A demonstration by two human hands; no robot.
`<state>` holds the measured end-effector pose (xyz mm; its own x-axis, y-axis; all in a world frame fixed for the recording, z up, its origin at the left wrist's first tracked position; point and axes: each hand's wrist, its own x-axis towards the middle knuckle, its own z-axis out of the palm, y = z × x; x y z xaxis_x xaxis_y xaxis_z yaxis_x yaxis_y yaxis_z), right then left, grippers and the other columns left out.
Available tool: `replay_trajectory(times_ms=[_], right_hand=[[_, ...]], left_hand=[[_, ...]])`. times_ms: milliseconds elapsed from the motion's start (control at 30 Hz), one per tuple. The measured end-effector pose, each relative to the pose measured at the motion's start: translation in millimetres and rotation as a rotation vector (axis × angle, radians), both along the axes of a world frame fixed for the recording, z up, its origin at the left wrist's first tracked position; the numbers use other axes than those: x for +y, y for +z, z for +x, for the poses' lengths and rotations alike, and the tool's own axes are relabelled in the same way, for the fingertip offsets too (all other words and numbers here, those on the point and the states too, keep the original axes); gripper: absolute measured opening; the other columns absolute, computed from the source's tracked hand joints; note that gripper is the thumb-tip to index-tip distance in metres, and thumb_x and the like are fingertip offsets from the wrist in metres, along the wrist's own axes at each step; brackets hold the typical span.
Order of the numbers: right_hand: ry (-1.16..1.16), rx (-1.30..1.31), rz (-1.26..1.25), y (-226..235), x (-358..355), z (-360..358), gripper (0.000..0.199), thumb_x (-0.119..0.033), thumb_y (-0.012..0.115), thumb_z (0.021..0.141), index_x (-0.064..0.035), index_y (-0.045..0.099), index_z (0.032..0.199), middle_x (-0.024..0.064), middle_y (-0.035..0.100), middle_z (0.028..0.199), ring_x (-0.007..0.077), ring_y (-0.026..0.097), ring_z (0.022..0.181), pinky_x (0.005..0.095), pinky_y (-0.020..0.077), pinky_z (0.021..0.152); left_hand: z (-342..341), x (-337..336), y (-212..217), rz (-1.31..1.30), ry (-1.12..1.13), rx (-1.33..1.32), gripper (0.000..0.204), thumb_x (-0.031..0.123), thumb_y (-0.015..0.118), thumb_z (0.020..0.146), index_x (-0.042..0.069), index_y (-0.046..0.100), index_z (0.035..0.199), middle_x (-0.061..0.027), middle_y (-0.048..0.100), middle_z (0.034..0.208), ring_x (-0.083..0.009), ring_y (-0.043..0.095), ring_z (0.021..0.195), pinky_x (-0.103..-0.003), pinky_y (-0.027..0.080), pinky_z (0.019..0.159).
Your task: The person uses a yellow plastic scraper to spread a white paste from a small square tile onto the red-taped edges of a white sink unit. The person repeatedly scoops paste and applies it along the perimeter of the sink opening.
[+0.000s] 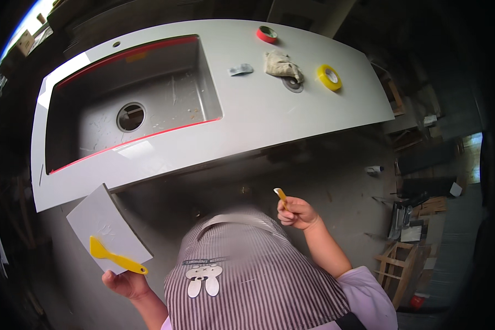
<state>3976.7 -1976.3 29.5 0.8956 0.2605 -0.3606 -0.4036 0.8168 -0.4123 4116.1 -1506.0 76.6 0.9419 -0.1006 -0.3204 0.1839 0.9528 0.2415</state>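
Your left hand (127,283) is closed around the lower edge of a grey board (105,226), thumb pinning a yellow spatula (114,256) flat on top of it; both sit just above that hand, low on your left. Your right hand (297,213) is curled into a fist around a small yellow tool (281,195), its tip poking up past your fingers, held in front of your striped apron (253,275). Beyond both hands lies a pale countertop (280,118) with a sink (132,102) sunk into it, nearer your left hand, edged in red and with one round drain (130,116). Farther out, past your right hand, rest a red tape roll (267,34), a yellow tape roll (329,77), a crumpled rag (282,65) and a small grey scrap (241,69). To work well, keep the board level so the spatula cannot slide off, and grip the small tool firmly near its tip. Counted: two hands, two yellow tools, two tape rolls, one board, one rag, one scrap, one sink.
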Motion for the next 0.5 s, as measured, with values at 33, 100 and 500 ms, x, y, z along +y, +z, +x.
replay_trajectory(times_ms=[33, 100, 500], right_hand=[[0.012, -0.008, -0.012, -0.9, -1.3, 6.1, 0.021, -0.016, 0.053, 0.099, 0.0012, 0.060, 0.110, 0.0018, 0.051, 0.070, 0.0050, 0.038, 0.054, 0.0190, 0.0289, 0.048], [0.041, -0.017, -0.052, -2.6, -7.6, 21.1, 0.022, -0.015, 0.052, 0.099, 0.0014, 0.061, 0.112, 0.0025, 0.053, 0.071, 0.0055, 0.039, 0.055, 0.0193, 0.0294, 0.049], [0.050, 0.012, -0.042, -19.5, -111.1, -6.1, 0.028, -0.014, 0.054, 0.098, 0.0044, 0.062, 0.118, 0.0067, 0.061, 0.078, 0.0064, 0.041, 0.056, 0.0197, 0.0325, 0.052]], left_hand=[[-1.0, -5.2, 4.4, 0.007, 0.000, -0.009, 0.044, 0.007, 0.066, 0.078, -0.006, 0.058, 0.120, -0.0192, 0.065, 0.122, -0.0308, 0.062, 0.115, -0.047, 0.046, 0.104], [-2.8, -19.4, 12.6, 0.023, 0.007, -0.028, 0.044, 0.007, 0.066, 0.078, -0.006, 0.058, 0.120, -0.0205, 0.064, 0.121, -0.0314, 0.062, 0.115, -0.047, 0.046, 0.104], [-38.3, -121.5, 40.1, 0.049, -0.046, -0.025, 0.049, 0.009, 0.065, 0.078, -0.007, 0.055, 0.123, -0.0214, 0.064, 0.121, -0.0323, 0.063, 0.112, -0.046, 0.048, 0.101]])
